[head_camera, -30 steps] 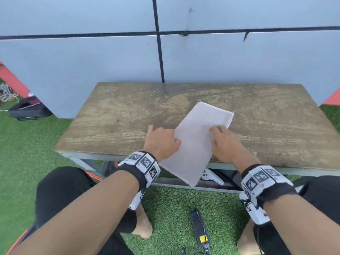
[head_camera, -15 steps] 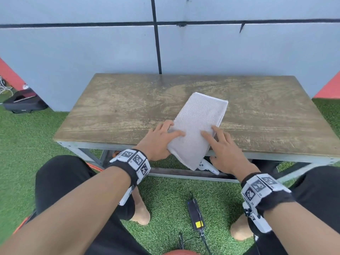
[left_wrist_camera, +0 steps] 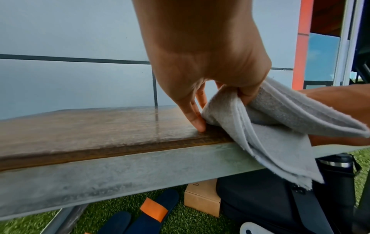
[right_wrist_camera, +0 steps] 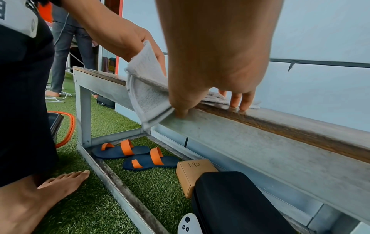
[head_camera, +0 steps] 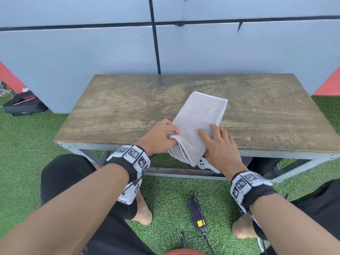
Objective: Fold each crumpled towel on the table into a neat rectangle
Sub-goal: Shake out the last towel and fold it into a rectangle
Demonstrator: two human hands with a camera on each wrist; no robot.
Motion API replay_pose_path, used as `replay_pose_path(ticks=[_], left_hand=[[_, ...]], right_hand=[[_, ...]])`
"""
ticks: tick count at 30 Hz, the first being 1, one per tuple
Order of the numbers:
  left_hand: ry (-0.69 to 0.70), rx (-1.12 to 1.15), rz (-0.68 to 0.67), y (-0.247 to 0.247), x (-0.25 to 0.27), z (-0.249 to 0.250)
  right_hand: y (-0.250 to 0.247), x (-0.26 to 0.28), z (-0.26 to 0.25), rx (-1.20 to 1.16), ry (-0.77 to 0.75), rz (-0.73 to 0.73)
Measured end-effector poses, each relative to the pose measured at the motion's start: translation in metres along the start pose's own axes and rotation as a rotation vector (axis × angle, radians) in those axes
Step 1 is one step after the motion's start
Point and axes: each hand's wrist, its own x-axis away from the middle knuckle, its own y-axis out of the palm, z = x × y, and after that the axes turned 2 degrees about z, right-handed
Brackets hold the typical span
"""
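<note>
Left hand (head_camera: pixel 160 135) pinches the near left edge of the grey towel (head_camera: pixel 200 116), thumb and curled fingers (left_wrist_camera: pixel 197 121) gathering the layers and lifting them off the wooden surface (head_camera: pixel 114 111). One fingertip touches the wood just beside the cloth. Right hand (head_camera: pixel 219 144) lies on the towel's right side, fingers (right_wrist_camera: pixel 243 101) spread and straight, pressing down, thumb at the front edge. The folded towel sits at the centre of the head view, running diagonally, its near end hanging over the front edge. Low in the right wrist view, a cardboard box (right_wrist_camera: pixel 193 172) under the surface carries handwritten "690", beside navy sandals (right_wrist_camera: pixel 138 156) with orange straps.
</note>
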Motion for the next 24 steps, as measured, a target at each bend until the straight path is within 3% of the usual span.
replay_pose_path(ticks=[8, 12, 17, 24], left_hand=[[-0.056, 0.000, -0.180, -0.020, 0.010, -0.007], [-0.044, -0.264, -0.377, -0.018, 0.015, -0.008], [0.018, -0.415, -0.159, 0.000, 0.014, -0.013], [0.036, -0.445, -0.022, 0.016, 0.004, -0.016]], right_hand=[[-0.008, 0.001, 0.014, -0.236, 0.005, -0.011], [-0.010, -0.004, 0.020, -0.335, 0.032, -0.039], [-0.011, -0.003, 0.022, -0.449, 0.058, -0.071], [-0.018, -0.005, 0.026, -0.547, 0.080, -0.124]])
